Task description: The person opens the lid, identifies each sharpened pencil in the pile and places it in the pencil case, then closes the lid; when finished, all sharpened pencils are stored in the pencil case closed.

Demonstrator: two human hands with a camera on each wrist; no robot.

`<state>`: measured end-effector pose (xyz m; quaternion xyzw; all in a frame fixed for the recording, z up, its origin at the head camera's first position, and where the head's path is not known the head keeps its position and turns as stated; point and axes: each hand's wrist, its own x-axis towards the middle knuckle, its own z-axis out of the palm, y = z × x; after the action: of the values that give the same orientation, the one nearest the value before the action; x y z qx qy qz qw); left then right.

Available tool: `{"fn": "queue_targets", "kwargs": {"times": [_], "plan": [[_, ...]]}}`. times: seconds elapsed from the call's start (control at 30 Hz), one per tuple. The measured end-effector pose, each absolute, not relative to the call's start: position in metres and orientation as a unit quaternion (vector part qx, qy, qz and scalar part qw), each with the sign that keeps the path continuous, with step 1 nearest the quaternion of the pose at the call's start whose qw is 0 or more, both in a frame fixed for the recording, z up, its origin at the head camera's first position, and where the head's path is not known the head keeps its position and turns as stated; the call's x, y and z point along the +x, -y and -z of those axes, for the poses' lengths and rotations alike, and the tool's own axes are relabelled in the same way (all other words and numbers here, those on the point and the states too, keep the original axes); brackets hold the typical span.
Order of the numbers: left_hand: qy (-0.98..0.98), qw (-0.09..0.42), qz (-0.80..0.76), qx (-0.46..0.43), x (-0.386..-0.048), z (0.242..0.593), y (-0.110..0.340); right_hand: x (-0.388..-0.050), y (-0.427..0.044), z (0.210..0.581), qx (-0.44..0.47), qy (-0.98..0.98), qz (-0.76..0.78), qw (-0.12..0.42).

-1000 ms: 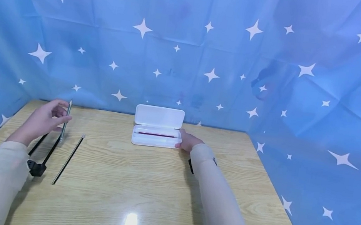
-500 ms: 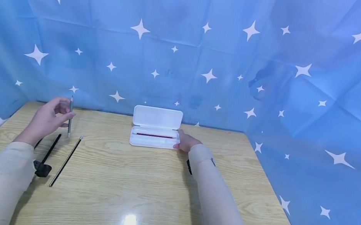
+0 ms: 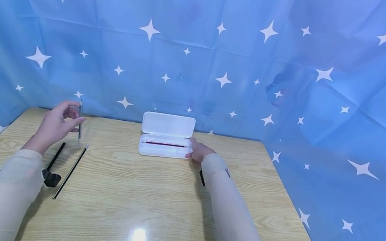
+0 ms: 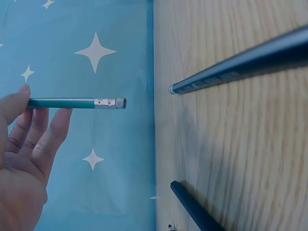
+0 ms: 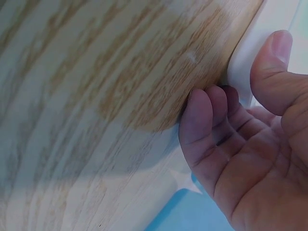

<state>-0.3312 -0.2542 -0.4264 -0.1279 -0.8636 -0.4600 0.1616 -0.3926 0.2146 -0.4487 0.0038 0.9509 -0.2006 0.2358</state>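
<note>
A green pencil [image 4: 62, 102] with a silver ferrule and eraser is pinched between the thumb and fingers of my left hand [image 3: 59, 123]. It stands nearly upright over the table's back left, eraser end down. My right hand [image 3: 201, 151] holds the right end of an open white pencil case [image 3: 163, 154]. In the right wrist view, my thumb [image 5: 272, 72] lies at the white edge while the other fingers curl beside it. A dark red pencil [image 3: 165, 144] lies lengthwise inside the case, whose lid [image 3: 168, 125] is raised at the back.
Two dark pencils lie on the wooden table [image 3: 111, 191] at the left: one black and slim [image 3: 71, 171], another black one [image 3: 55, 156] partly under my left wrist. Behind the table hangs a blue star-patterned cloth [image 3: 186, 65].
My left hand has moved to the right and slightly up with the green pencil, which now stands clear of the dark pencils. My right hand stays at the case.
</note>
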Motion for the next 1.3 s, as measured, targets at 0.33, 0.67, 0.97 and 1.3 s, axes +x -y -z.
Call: {"fn": "queue_targets", "kwargs": {"times": [0.33,0.67,0.97,1.3], "plan": [[0.857,0.17,0.468,-0.132,-0.336,0.423,0.245,-0.391,-0.217,0.45,0.006,-0.95,0.203,0.235],[0.858,0.161,0.468,-0.136,-0.34,0.42,0.232,-0.392,-0.216,0.456,0.014,-0.949,0.205,0.24],[0.856,0.168,0.468,-0.145,-0.345,0.415,0.223,-0.392,-0.213,0.449,0.006,-0.952,0.197,0.234],[0.85,0.169,0.474,-0.155,-0.35,0.417,0.215,-0.391,-0.213,0.449,0.005,-0.952,0.197,0.235]]}}
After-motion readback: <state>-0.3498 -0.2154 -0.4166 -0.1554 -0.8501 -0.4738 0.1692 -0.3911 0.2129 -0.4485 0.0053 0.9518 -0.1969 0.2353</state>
